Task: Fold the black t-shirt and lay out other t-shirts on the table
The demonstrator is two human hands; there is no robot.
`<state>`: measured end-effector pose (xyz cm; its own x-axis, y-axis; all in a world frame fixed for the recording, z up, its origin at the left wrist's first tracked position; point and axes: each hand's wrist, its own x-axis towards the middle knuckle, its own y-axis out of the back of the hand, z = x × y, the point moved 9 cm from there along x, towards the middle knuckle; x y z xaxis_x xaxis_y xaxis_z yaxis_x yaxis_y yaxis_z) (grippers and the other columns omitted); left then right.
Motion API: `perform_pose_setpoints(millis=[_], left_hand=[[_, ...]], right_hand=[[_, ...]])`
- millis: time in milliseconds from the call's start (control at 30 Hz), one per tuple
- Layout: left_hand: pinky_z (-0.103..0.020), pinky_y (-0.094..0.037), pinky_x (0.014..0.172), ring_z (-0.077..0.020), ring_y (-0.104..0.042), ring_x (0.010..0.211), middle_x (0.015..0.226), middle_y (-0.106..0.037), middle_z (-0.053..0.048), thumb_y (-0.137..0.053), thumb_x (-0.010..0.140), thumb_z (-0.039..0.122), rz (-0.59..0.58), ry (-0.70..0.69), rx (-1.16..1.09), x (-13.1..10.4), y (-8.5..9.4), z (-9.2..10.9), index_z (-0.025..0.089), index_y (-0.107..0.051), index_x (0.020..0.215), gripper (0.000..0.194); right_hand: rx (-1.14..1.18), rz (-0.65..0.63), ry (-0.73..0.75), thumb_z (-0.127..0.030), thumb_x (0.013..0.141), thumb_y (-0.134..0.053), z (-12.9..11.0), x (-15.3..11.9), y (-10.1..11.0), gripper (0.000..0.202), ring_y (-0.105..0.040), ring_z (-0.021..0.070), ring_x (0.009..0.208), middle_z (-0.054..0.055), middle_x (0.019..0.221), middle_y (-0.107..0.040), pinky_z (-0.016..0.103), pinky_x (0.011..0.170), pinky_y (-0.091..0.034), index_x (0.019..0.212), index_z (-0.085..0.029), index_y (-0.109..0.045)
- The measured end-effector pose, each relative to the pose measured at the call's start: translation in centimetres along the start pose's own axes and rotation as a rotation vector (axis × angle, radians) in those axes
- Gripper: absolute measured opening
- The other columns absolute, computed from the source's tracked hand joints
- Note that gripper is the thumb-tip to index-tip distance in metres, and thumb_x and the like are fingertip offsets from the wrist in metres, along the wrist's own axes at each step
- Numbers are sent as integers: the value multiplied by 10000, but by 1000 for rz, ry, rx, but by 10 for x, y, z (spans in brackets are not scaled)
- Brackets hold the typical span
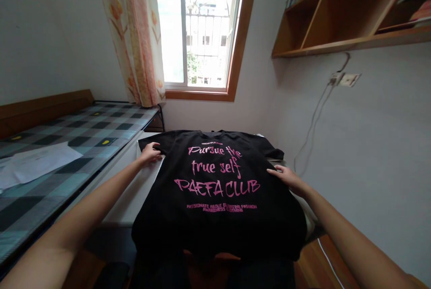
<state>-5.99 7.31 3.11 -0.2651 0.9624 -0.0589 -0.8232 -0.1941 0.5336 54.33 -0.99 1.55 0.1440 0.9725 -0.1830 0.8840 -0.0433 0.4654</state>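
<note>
A black T-shirt (215, 194) with pink lettering lies spread over a white table (124, 181), its collar toward the window and its lower part hanging over the near edge. At the left sleeve, my left hand (151, 153) has its fingers curled at the fabric's edge below the sleeve. My right hand (284, 176) rests on the shirt's right side, under the right sleeve, with fingertips on the cloth. Whether either hand pinches the fabric is too small to tell for certain.
On the left, a bed with a checkered mat (111, 120) holds white papers (40, 161). A curtain (138, 33) hangs beside the window. Wooden shelves (350, 10) and a socket with cables (348, 79) are on the right wall. A white cable (328, 262) crosses the floor.
</note>
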Motion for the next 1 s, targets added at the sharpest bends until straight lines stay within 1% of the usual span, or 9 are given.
perform_pose_setpoints(millis=[100, 167, 367, 500, 600, 767, 833, 900, 1000], left_hand=[[-373, -472, 906, -276, -592, 1019, 1061, -602, -85, -728, 619, 247, 25, -267, 445, 6, 12, 10, 205, -681, 1030, 416], [-382, -444, 933, -298, -550, 1074, 1134, -565, -101, -698, 638, 260, 49, -392, 760, 6, 16, 10, 223, -678, 1112, 476], [-381, -437, 889, -300, -550, 1069, 1170, -558, -123, -577, 774, 235, 150, -520, 1103, -6, 24, 11, 231, -573, 1281, 506], [-409, -429, 892, -301, -607, 974, 1045, -623, -141, -463, 847, 162, 113, -668, 1163, -17, 15, 14, 192, -588, 1253, 425], [-408, -444, 853, -307, -638, 909, 987, -658, -158, -429, 875, 173, 80, -666, 1173, -16, 20, 8, 159, -668, 1098, 328], [-409, -468, 798, -315, -660, 905, 1051, -698, -154, -398, 894, 212, 278, -415, 1125, -2, 65, -2, 189, -700, 1102, 368], [-409, -478, 791, -316, -666, 905, 1039, -713, -144, -441, 870, 228, 259, -292, 1088, 4, 72, -10, 213, -711, 1103, 357], [-417, -475, 816, -320, -661, 939, 1039, -717, -144, -467, 833, 189, 221, -270, 1072, 7, 67, -10, 210, -729, 1059, 347], [-444, -439, 909, -323, -614, 1069, 1153, -678, -142, -445, 820, 152, 296, -437, 1007, -1, 48, 13, 183, -718, 1063, 367]], right_hand=[[65, -65, -139, -450, 652, -799, 22, -2, -2, 422, -692, 239, 787, 89, 879, -733, 327, 676, -562, 944, -182, -653], [69, -41, -140, -436, 661, -801, 28, 0, 1, 426, -698, 252, 839, 96, 920, -737, 343, 727, -572, 977, -183, -665], [14, 18, -31, -403, 676, -789, 29, 8, 4, 352, -699, 268, 863, 84, 880, -744, 365, 771, -577, 939, -185, -705], [6, 17, -1, -386, 689, -767, 29, 8, 3, 293, -702, 250, 806, 71, 839, -744, 351, 741, -577, 896, -188, -706], [5, 33, 13, -353, 694, -756, 27, 8, 5, 245, -700, 241, 781, 72, 827, -743, 346, 742, -572, 865, -185, -705], [-28, 54, 7, -336, 691, -764, 25, 8, 6, 210, -697, 241, 778, 73, 806, -740, 340, 729, -574, 824, -183, -712], [-15, 46, -20, -343, 700, -765, 26, 7, 5, 208, -696, 237, 770, 75, 803, -740, 331, 703, -578, 820, -182, -711], [32, 0, -68, -367, 736, -745, 27, 5, 1, 213, -696, 230, 761, 84, 814, -740, 318, 670, -580, 825, -178, -706], [160, -89, -153, -379, 827, -666, 24, 5, -7, 213, -692, 201, 735, 89, 852, -738, 277, 612, -574, 880, -174, -691]])
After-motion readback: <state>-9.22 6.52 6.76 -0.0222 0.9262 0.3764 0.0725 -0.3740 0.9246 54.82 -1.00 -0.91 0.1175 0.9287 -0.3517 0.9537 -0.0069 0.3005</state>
